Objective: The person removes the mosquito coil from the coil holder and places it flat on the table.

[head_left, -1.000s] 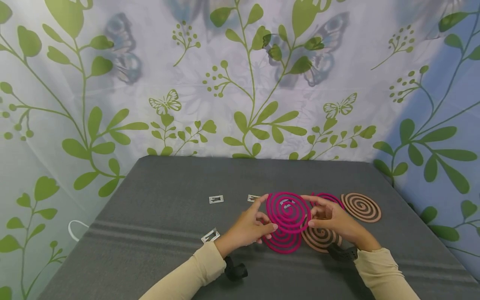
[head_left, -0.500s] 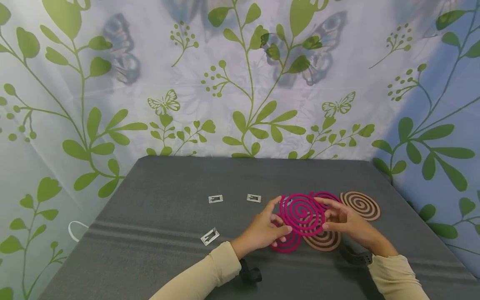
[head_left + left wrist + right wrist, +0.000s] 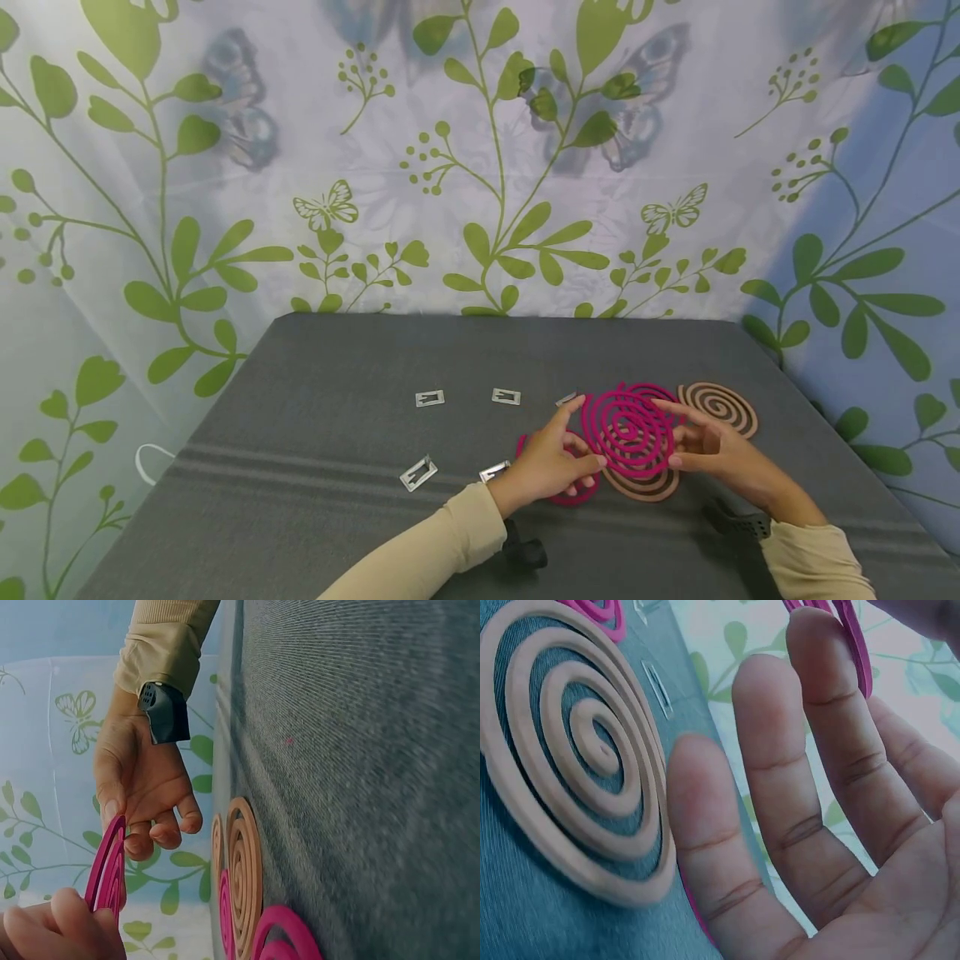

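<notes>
A pink mosquito coil [image 3: 628, 432] is held between both hands above the table, tilted. On its left edge my left hand [image 3: 557, 460] pinches it between thumb and fingers. My right hand [image 3: 716, 454] pinches the opposite edge, its other fingers spread loosely in the right wrist view. Below lie a second pink coil [image 3: 576, 501], partly hidden by the left hand, and a brown coil [image 3: 647, 494], partly covered by the held one. Behind, another pink coil [image 3: 651, 389] lies beside a second brown coil [image 3: 717, 405].
Several small metal coil stands lie on the grey table [image 3: 360, 358]: one stand [image 3: 418, 474] in front at left, another stand [image 3: 506, 397] farther back. A third stand [image 3: 495, 472] is partly hidden by the left wrist. A floral curtain [image 3: 420, 183] closes the back.
Both hands have carried the pink coil to the right. It now overlaps the rear pink coil in the head view, and a stand near the left wrist has come into sight.
</notes>
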`<state>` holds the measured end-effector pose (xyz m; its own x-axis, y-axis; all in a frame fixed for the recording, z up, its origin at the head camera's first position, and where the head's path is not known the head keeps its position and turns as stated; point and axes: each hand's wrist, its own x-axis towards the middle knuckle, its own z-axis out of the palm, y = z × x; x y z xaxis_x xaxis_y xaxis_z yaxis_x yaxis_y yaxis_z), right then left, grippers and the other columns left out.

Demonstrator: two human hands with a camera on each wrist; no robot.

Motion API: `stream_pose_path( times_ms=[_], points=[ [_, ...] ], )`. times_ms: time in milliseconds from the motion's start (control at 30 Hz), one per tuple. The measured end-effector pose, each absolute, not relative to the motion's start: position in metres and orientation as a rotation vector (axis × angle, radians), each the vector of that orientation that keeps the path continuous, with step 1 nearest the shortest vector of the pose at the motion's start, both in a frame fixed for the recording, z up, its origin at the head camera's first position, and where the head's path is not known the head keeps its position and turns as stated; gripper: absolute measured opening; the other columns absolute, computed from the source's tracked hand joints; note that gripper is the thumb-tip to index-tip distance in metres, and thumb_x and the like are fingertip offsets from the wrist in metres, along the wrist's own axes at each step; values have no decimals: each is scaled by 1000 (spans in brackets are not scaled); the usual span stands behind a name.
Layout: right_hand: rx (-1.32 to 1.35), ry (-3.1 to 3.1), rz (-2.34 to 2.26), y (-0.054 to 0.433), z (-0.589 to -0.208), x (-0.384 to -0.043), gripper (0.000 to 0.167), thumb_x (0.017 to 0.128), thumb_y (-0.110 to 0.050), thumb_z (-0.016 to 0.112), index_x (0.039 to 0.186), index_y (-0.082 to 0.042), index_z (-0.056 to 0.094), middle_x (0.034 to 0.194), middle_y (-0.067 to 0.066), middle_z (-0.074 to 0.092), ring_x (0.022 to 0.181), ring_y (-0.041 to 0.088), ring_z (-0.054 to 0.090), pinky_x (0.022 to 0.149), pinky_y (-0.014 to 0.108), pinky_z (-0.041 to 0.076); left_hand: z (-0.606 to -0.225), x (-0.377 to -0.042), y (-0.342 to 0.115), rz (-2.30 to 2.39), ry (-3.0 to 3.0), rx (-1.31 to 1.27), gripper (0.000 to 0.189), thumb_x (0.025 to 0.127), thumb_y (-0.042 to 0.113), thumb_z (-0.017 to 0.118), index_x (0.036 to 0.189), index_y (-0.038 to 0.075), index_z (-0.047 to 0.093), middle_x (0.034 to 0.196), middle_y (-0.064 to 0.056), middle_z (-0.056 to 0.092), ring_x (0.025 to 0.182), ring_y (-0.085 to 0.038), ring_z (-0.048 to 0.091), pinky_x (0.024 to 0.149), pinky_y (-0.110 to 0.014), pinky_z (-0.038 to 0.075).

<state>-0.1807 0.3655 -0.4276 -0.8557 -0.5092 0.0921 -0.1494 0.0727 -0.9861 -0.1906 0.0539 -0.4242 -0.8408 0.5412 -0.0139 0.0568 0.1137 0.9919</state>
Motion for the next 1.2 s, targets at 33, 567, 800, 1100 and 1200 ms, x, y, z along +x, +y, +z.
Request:
stream_pose_path(
  times_ms=[33, 567, 800, 1100, 1200],
  points=[
    [-657, 2073, -1857, 367, -428, -180, 77, 103, 14, 58, 161, -36, 49, 107, 0, 73, 93, 14, 72, 83, 34, 61, -424, -190, 56, 1776, 2026, 580, 88, 99, 7, 80, 171, 21, 31, 87, 7, 70, 62, -8, 67, 48, -20, 49],
    [-638, 2096, -1865, 391, -437, -168, 81, 101, 16, 59, 160, -38, 49, 109, 0, 75, 95, 13, 73, 84, 32, 61, -431, -188, 80, 1776, 1979, 558, 88, 98, 5, 80, 169, 21, 32, 88, 6, 72, 62, -8, 66, 49, -20, 49],
    [-653, 2082, -1909, 401, -441, -165, 82, 100, 19, 57, 159, -37, 52, 112, 0, 76, 97, 12, 74, 83, 30, 61, -432, -189, 92, 1765, 1972, 583, 87, 99, 6, 80, 170, 16, 31, 86, 6, 73, 63, -9, 67, 50, -21, 49],
    [-615, 2064, -1916, 414, -444, -161, 79, 101, 18, 56, 157, -38, 53, 115, 0, 77, 102, 11, 74, 86, 31, 62, -432, -186, 104, 1784, 1933, 580, 86, 99, 3, 79, 169, 17, 33, 88, 5, 71, 63, -9, 68, 50, -21, 49],
    [-616, 2052, -1918, 418, -445, -161, 78, 102, 18, 55, 157, -37, 53, 118, 1, 77, 104, 12, 74, 87, 30, 62, -431, -185, 108, 1786, 1924, 566, 85, 99, 2, 79, 169, 19, 33, 88, 6, 70, 63, -10, 68, 50, -20, 48]
  ],
)
